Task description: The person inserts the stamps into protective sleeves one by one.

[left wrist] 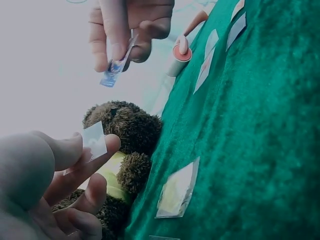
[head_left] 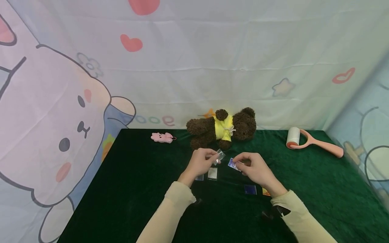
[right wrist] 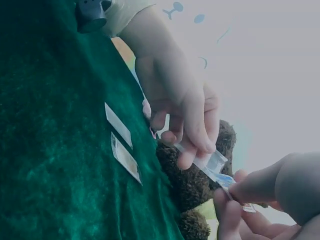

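Observation:
My left hand [head_left: 203, 162] pinches a small clear plastic sleeve [head_left: 221, 155] between thumb and fingertips. Facing it, my right hand [head_left: 254, 168] grips a small blue-and-purple card [head_left: 232, 164] by its edge. The right wrist view has the sleeve [right wrist: 216, 161] close beside the card [right wrist: 225, 180], overlapping it there. Beneath the left hand, a sleeved pale card [head_left: 212, 173] lies on the green cloth, with another small flat piece [head_left: 199, 177] beside it. Below the right hand are a dark blue card [head_left: 250, 189] and an orange-yellow card [head_left: 265, 192], the latter partly hidden by the wrist.
A brown teddy bear [head_left: 243, 126] in a yellow top lies along the back of the green-covered table [head_left: 121, 195]. To its left is a pink plush charm [head_left: 162, 137]; at the back right rests a lint roller [head_left: 293, 136] with a peach handle. A printed curtain [head_left: 197, 50] hangs behind.

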